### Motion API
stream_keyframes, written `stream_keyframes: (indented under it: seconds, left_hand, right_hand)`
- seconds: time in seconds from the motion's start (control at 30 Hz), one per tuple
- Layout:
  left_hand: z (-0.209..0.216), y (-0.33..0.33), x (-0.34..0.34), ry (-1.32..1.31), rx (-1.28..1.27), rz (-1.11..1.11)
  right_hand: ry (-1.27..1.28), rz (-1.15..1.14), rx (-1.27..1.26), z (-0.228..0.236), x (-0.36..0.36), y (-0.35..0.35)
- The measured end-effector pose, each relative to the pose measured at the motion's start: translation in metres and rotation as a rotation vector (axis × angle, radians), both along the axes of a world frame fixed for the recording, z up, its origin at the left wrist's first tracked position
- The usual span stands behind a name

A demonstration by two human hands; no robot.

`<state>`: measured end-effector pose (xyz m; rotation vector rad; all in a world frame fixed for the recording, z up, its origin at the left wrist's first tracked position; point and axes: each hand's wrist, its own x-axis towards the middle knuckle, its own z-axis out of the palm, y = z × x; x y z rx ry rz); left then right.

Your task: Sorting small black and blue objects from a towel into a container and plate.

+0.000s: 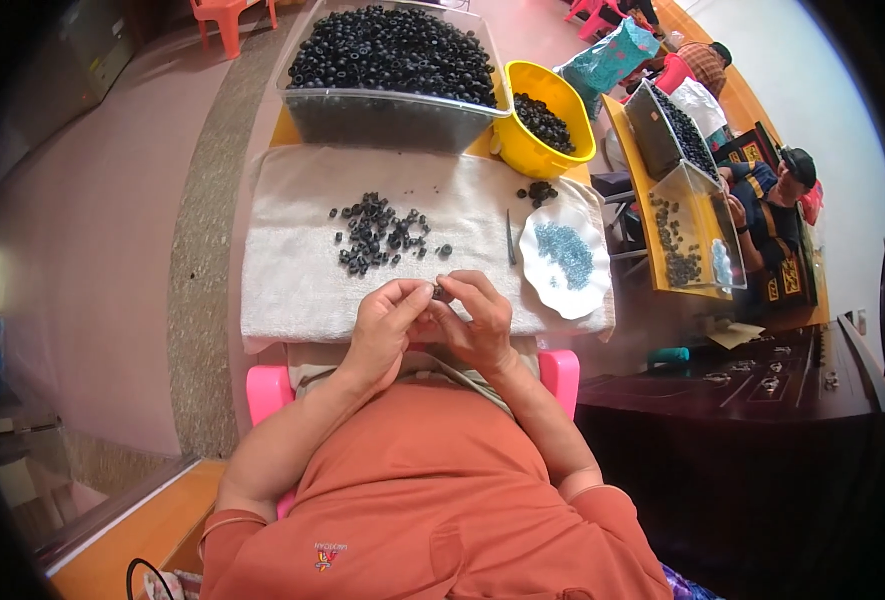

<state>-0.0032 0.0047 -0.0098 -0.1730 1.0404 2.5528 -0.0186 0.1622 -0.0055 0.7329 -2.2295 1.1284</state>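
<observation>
My left hand (382,325) and my right hand (478,318) meet at the near edge of a white cloth (292,240). Both are closed, fingertips pinching one small dark, ring-like part (439,292) between them; its details are mostly hidden. Just beyond lies a loose pile of small black cylindrical parts (372,230), with a single one (444,251) apart from it. To the right, a white scalloped plate (594,290) holds many tiny pale-blue pieces (564,254). A slim dark tool, perhaps tweezers (510,238), rests beside the plate.
Behind the cloth stands a clear plastic tub (382,120) heaped with black parts, and a yellow basin (582,130) holding more. A few dark parts (537,193) lie before the basin. At a table on the right, another person (772,205) sits beside similar bins (697,225).
</observation>
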Motion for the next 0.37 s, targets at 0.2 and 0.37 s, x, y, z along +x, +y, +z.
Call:
stream_keyframes:
  seconds: [0.2,0.37]
  left_hand:
    - [-0.001,-0.004,-0.001,0.002,-0.097,0.008]
    - [-0.003,-0.003,-0.001,-0.007,-0.144,-0.011]
  right_hand:
    - [-0.034,-0.121,0.027,0.021,-0.017,0.022]
    - [0.004,-0.291,0.083,0.061,-0.065,0.063]
